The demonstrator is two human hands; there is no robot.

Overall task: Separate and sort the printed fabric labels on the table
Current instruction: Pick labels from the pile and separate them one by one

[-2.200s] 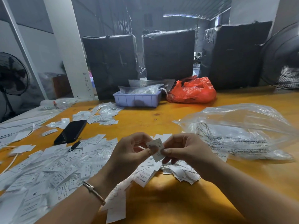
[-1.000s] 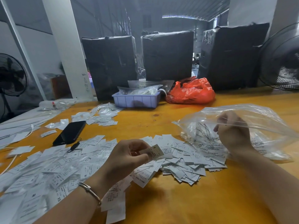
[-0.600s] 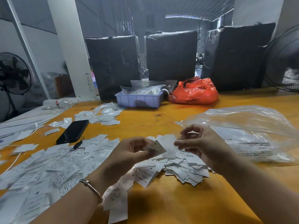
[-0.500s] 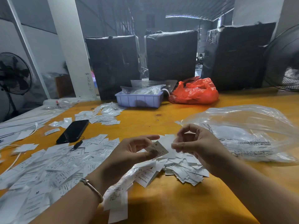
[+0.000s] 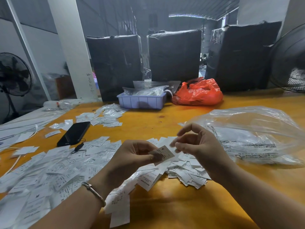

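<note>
Counts: 3 black wrapped bales (image 5: 175,55) far; 2 fans (image 5: 14,75); 1 lavender tray (image 5: 142,101); 1 red bag (image 5: 198,93); 1 phone (image 5: 74,133); 1 clear bag (image 5: 247,134); labels (image 5: 54,171) too many to count

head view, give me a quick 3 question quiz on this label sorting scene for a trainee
1. True or false: the left hand pinches a label marked S.
2. What lies on the table just left of the big label spread's far edge: A) scissors, B) a black phone, C) a stapler?
3. Fill in: the right hand holds ____, its fingers loosely curled beside the label.

Key
1. True
2. B, the black phone
3. nothing; its grip is empty, with the clear plastic bag behind it
</note>
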